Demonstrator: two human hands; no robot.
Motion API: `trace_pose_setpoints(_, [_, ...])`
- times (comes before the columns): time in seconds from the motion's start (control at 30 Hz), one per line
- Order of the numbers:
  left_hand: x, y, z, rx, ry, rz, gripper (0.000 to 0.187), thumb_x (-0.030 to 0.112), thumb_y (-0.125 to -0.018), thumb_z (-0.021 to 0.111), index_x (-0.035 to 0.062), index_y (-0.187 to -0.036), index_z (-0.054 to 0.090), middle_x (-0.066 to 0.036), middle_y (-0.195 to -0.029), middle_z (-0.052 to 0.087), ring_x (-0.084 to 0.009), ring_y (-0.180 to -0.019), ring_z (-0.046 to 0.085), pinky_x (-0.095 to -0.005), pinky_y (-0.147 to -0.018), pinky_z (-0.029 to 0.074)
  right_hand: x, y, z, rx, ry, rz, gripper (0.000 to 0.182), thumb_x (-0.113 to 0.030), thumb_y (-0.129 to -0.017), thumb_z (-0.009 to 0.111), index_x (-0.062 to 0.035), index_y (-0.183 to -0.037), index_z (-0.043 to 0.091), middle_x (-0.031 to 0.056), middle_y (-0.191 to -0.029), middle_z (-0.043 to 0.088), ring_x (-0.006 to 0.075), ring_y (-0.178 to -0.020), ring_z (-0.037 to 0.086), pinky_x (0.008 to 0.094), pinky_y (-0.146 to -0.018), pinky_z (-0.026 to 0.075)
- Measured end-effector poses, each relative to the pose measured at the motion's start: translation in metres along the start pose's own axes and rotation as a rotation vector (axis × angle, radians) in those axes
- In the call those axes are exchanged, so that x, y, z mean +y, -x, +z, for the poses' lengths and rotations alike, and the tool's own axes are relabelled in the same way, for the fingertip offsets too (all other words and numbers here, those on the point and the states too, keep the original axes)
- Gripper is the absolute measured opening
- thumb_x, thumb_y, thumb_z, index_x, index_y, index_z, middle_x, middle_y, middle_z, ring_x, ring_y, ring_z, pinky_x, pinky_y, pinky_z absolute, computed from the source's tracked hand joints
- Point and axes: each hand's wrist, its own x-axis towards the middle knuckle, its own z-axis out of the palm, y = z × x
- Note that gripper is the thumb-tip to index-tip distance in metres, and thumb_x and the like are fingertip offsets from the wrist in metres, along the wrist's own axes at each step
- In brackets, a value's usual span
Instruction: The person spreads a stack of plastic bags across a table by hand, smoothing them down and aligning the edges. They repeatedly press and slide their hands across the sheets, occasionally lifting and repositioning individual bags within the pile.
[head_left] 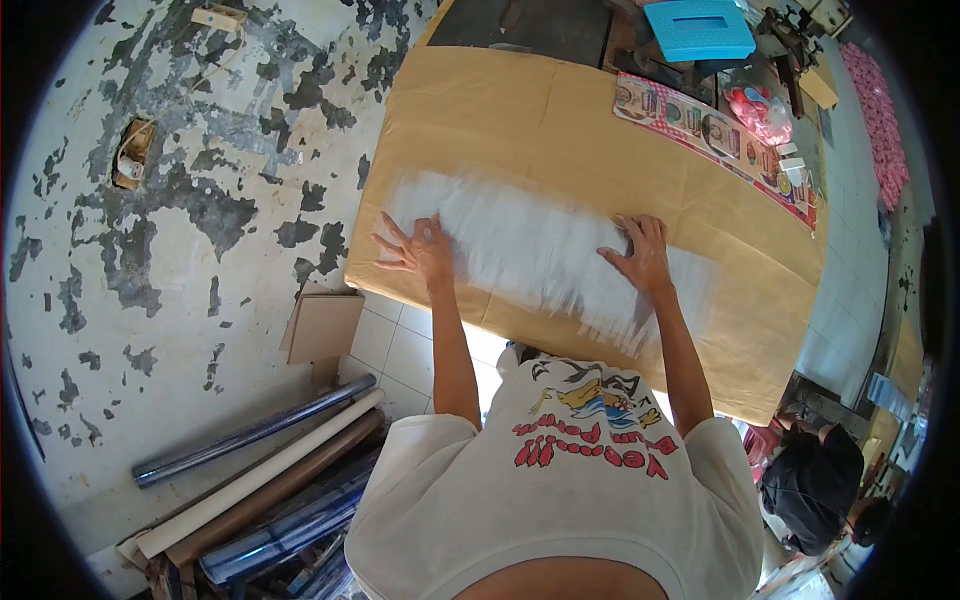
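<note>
Left hand (418, 250) and right hand (640, 255) lie flat, well apart, on a sheet (540, 250) spread between and under their fingers. Sheet lies on paper (560, 120) covering the table. Beyond the right fingertips, a printed strip (715, 140) lies along the paper's far edge; a stool (698, 28) stands behind that. Left of the left fingers, off the table, a wall (150, 200). Behind the left wrist, a cardboard piece (322, 325) leans at the wall, with rolls (260, 460) on the floor nearer the person. Another person (815, 480) is behind and right of the right hand.
</note>
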Motion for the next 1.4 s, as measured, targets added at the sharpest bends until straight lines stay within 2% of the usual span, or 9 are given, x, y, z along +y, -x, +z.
trace_pose_setpoints(0.23, [-0.029,-0.027,-0.002,0.074,0.009,-0.145,0.030,0.035,-0.099,0.053,0.0123,-0.103,0.073,0.004,-0.157,0.036,-0.0366,-0.147,0.019,-0.0728,-0.109,0.010,0.017,0.005,-0.017,-0.012,0.125,0.136,0.045,-0.043,-0.079,0.077,-0.0093,-0.108,0.068,0.0091,-0.104,0.062,0.0297,-0.102,0.056,0.0485,-0.101,0.036])
trace_pose_setpoints(0.43, [-0.068,-0.030,0.031,0.094,0.522,-0.530,0.044,0.028,-0.103,0.038,-0.0018,-0.132,0.053,-0.021,-0.138,0.053,-0.0394,-0.122,0.055,-0.0589,-0.094,0.043,0.073,0.067,-0.060,0.012,0.104,0.252,0.041,-0.040,-0.079,0.077,-0.0117,-0.109,0.069,0.0091,-0.110,0.065,0.0315,-0.107,0.058,0.0500,-0.103,0.035])
trace_pose_setpoints(0.63, [-0.081,-0.031,0.039,0.175,0.339,-0.419,0.044,0.028,-0.104,0.034,-0.0055,-0.121,0.057,-0.029,-0.117,0.059,-0.0476,-0.102,0.059,-0.0540,-0.087,0.048,0.087,0.081,-0.097,-0.148,0.113,0.258,0.068,-0.051,-0.073,0.078,-0.0135,-0.127,0.061,0.0108,-0.130,0.057,0.0310,-0.128,0.046,0.0501,-0.110,0.030])
trace_pose_setpoints(0.77, [-0.088,-0.038,0.030,-0.009,-0.143,-0.383,0.047,0.038,-0.097,0.051,0.0008,-0.126,0.052,-0.020,-0.127,0.052,-0.0402,-0.117,0.050,-0.0534,-0.097,0.040,0.087,0.078,-0.093,-0.289,0.188,0.298,0.080,-0.054,-0.069,0.081,-0.0151,-0.134,0.057,0.0105,-0.137,0.050,0.0292,-0.134,0.039,0.0484,-0.112,0.027])
trace_pose_setpoints(0.87, [-0.038,-0.022,-0.029,0.331,-0.207,0.058,0.057,0.037,-0.088,0.067,0.0034,-0.130,0.049,-0.016,-0.131,0.049,-0.0368,-0.124,0.044,-0.0517,-0.103,0.035,0.086,0.078,-0.094,-0.276,0.174,0.282,0.079,-0.056,-0.069,0.080,-0.0164,-0.133,0.058,0.0103,-0.135,0.051,0.0292,-0.133,0.039,0.0491,-0.113,0.025])
trace_pose_setpoints(0.97, [0.045,0.026,-0.062,-0.495,0.594,0.608,0.074,0.034,-0.075,0.080,0.0054,-0.135,0.048,-0.017,-0.138,0.045,-0.0363,-0.133,0.036,-0.0498,-0.111,0.028,0.087,0.074,-0.095,-0.304,0.169,0.286,0.079,-0.059,-0.068,0.079,-0.0175,-0.133,0.058,0.0099,-0.134,0.051,0.0289,-0.133,0.039,0.0497,-0.113,0.024])
trace_pose_setpoints(1.0, [0.079,0.055,-0.076,-0.734,0.527,0.855,0.083,0.037,-0.070,0.083,0.0073,-0.138,0.046,-0.019,-0.143,0.041,-0.0364,-0.138,0.031,-0.0516,-0.115,0.022,0.088,0.073,-0.096,-0.322,0.173,0.283,0.079,-0.059,-0.068,0.079,-0.0180,-0.132,0.058,0.0098,-0.134,0.051,0.0292,-0.133,0.040,0.0500,-0.112,0.025])
trace_pose_setpoints(1.13, [0.156,0.160,-0.076,-0.940,0.373,1.473,0.109,0.057,-0.065,0.080,0.0094,-0.151,0.032,-0.024,-0.159,0.019,-0.0422,-0.148,0.013,-0.0624,-0.118,0.006,0.090,0.063,-0.102,-0.409,0.206,0.287,0.077,-0.058,-0.069,0.079,-0.0200,-0.132,0.059,0.0099,-0.134,0.051,0.0306,-0.132,0.041,0.0515,-0.111,0.027])
trace_pose_setpoints(1.4, [0.180,0.201,-0.033,-0.667,0.407,1.480,0.078,0.054,-0.082,0.066,0.0113,-0.144,0.045,-0.019,-0.154,0.032,-0.0426,-0.143,0.026,-0.0623,-0.116,0.017,0.088,0.048,-0.099,-0.484,0.056,0.252,0.068,-0.050,-0.076,0.075,-0.0185,-0.133,0.058,0.0119,-0.136,0.052,0.0348,-0.130,0.044,0.0523,-0.108,0.033])
